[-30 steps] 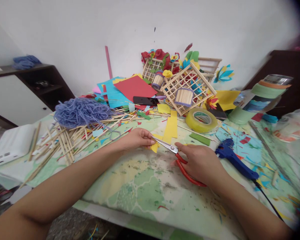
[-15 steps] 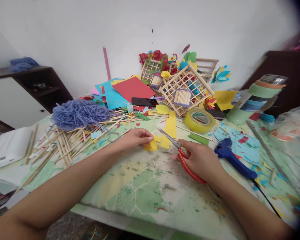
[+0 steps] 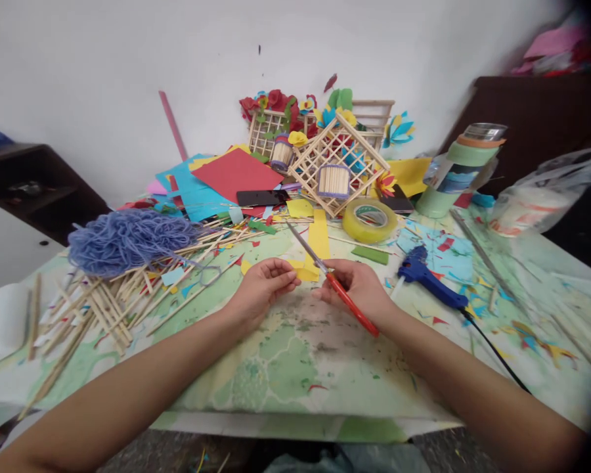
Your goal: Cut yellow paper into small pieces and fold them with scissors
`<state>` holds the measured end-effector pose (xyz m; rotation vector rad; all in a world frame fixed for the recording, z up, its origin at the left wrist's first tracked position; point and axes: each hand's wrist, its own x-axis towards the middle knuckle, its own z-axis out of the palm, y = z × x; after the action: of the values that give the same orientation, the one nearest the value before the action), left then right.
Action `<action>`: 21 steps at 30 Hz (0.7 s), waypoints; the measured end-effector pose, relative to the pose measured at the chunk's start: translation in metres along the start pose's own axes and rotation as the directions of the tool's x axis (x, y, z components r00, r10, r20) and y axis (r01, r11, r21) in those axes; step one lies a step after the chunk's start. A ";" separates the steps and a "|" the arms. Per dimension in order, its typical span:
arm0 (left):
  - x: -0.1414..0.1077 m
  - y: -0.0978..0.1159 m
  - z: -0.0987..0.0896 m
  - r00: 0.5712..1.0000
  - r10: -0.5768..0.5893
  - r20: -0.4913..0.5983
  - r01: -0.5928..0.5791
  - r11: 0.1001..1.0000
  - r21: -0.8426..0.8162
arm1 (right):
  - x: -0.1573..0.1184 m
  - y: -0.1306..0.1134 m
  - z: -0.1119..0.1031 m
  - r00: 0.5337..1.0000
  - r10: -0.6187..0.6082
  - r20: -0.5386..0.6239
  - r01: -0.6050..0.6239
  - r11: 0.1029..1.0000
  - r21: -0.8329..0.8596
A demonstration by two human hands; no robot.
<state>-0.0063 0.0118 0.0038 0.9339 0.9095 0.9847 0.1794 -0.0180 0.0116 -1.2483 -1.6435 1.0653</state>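
Note:
My left hand (image 3: 266, 286), fingers pinched together, holds a small piece of yellow paper (image 3: 303, 269) near the middle of the table. Red-handled scissors (image 3: 347, 301) are in my right hand (image 3: 357, 286), their blades closed and pointing up and to the left. The blades pass over a yellow paper strip (image 3: 318, 230) that lies on the table just beyond my hands. Part of the small yellow paper sits close to my right fingers; whether they touch it is unclear.
Blue yarn (image 3: 128, 240) and thin sticks (image 3: 103, 309) lie at left. Clear yellowish tape (image 3: 369, 221), a stick lattice (image 3: 337, 164) and a phone (image 3: 262, 198) stand or lie behind. At right are a blue glue gun (image 3: 436, 286) and a green bottle (image 3: 453, 174).
The view has turned to the right. My hands have come closer together, and the scissors' handles now show more in front of my right hand. The small yellow paper has shifted between the hands.

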 end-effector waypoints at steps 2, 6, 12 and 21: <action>-0.002 -0.001 0.001 0.999 -0.023 0.033 0.023 1.000 -0.019 | 0.000 -0.001 0.007 1.000 0.012 -0.009 -0.012 0.998 0.055; -0.006 -0.002 0.002 0.993 -0.080 0.090 0.079 0.997 0.005 | 0.002 -0.005 0.014 0.996 0.012 -0.092 -0.003 0.995 0.101; -0.007 -0.002 0.001 0.981 -0.059 0.187 0.052 0.998 0.043 | 0.007 -0.016 0.014 0.978 0.042 -0.202 -0.002 0.980 0.197; -0.008 0.004 0.002 0.961 -0.080 0.263 0.062 0.995 0.076 | 0.009 -0.015 0.012 0.999 0.041 -0.009 -0.040 0.996 0.077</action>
<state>-0.0083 0.0045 0.0095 1.0549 0.7464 0.7497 0.1623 -0.0132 0.0229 -1.2393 -1.5606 1.1339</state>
